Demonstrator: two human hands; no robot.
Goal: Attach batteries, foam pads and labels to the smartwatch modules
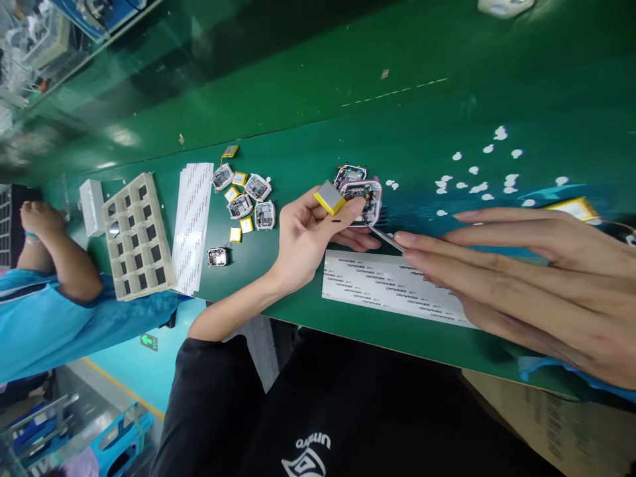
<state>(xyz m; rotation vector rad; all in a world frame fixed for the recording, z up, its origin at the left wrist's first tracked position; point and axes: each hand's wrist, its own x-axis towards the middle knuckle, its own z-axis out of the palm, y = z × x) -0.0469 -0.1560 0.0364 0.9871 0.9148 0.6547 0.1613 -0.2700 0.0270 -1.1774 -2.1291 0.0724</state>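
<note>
My left hand [308, 235] is closed around a small white-rimmed device casing [372, 199] with a circuit board inside. A silver and yellow battery pack [329, 197] rests by its thumb and fingers. Another open casing [350, 173] lies right behind the held one. From the right, my right hand [521, 271] reaches in with its fingers closed on thin metal tweezers [385, 237]. The tweezers' tip is at the lower edge of the held casing; whether it grips anything is too small to tell. Beneath the hands lies a printed white sheet [387, 281].
Several open casings [258, 187] and battery packs [247, 225] lie to the left, beside white strips [191, 225] and a compartment tray [161, 245]. A co-worker's hand [42, 218] is at far left. White bits [477, 187] and another battery [574, 209] lie right on the green table [298, 152].
</note>
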